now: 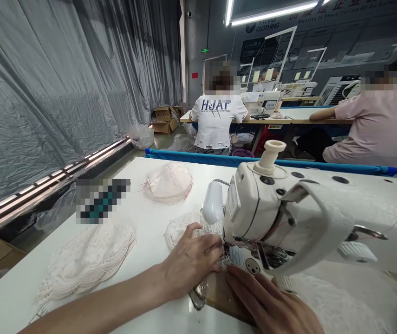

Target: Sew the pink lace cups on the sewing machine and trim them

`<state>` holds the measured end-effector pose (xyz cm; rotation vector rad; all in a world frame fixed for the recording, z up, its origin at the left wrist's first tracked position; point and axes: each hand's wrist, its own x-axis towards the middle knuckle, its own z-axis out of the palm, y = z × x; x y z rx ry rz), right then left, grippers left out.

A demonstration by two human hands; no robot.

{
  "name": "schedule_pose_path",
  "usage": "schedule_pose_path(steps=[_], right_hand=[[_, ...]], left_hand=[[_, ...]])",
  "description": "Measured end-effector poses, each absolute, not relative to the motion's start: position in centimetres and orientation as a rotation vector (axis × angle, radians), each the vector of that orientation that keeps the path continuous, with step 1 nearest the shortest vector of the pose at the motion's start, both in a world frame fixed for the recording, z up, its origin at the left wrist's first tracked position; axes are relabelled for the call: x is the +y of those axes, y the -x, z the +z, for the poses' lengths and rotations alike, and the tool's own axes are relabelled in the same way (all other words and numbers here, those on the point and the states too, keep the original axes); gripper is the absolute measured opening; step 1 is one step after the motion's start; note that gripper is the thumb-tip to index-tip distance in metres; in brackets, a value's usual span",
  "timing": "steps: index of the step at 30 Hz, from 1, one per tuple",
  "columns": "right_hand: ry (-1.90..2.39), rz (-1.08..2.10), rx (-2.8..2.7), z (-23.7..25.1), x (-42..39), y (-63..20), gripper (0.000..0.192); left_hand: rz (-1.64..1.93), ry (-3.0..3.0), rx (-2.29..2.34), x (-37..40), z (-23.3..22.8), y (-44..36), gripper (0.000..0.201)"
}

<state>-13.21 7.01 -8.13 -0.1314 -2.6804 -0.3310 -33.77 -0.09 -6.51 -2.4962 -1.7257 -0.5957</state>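
A white lace piece (180,226) lies under the needle area of a white sewing machine (250,199). My left hand (193,260) is on the lace just left of the presser foot, its fingers bent and gripping the fabric. In front of the foot, my right hand (271,301) has its fingers pressed together, with the tips pinching the lace edge beside the left fingers. The stitching point is partly hidden by the machine head and my fingers. Part of the lace hangs toward me over the front of the machine bed.
A stack of scalloped lace pieces (90,260) lies at the left of the white table (149,283). A pale pink fabric bundle (168,182) with loose threads sits farther back. Two people sit beyond the blue-edged table; cardboard boxes (165,119) stand by the curtain (62,83).
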Motion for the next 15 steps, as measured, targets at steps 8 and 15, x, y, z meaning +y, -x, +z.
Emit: schedule_pose_path(steps=[8, 15], right_hand=[[0.123, -0.301, -2.635, -7.1, 6.3, 13.4, 0.059], [0.073, -0.333, -2.694, -7.9, 6.7, 12.4, 0.053]], left_hand=[[-0.581, 2.430, -1.491, -0.9, -6.0, 32.7, 0.019], [-0.630, 2.416, -1.444, -0.9, -6.2, 32.4, 0.018]])
